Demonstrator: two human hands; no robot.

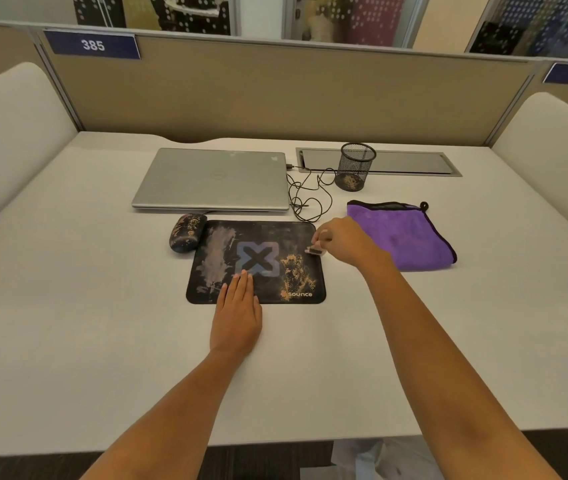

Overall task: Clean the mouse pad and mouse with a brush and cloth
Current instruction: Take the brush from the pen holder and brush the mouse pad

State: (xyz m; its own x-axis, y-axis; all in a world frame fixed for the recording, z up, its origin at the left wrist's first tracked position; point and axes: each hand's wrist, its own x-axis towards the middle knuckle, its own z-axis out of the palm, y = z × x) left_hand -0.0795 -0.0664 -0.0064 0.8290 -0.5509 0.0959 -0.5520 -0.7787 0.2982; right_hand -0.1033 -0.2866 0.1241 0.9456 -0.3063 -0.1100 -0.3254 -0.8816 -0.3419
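While the left hand (237,306) lies flat with its straight fingers together, its fingertips press the near edge of the mouse pad (256,261) and its palm rests on the table (68,271) in front. The right hand (341,242) hovers at the pad's right edge, fingers curled and pinching a small brush (313,250). Most of the brush is hidden inside the fingers. Only a short dark end pokes out over the pad, and I cannot tell whether it touches the surface.

The pad is black with a blue X in the middle, a greyish smear on its left part and tan speckled dirt on its right, near the printed word. The mouse (187,232) sits on the table at the pad's far left corner, dark and flecked with the same tan dirt; whether it touches the pad is hard to make out.

A folded purple cloth (404,237) lies to the right of the pad, its near left corner hidden behind the right wrist. Behind the pad lies a closed silver laptop (213,178), with a tangled black cable (307,192) running from its right side. A black mesh cup (355,166) stands near the cable, partly covering a slot (414,162) in the table. Both forearms are cut off at the bottom edge.
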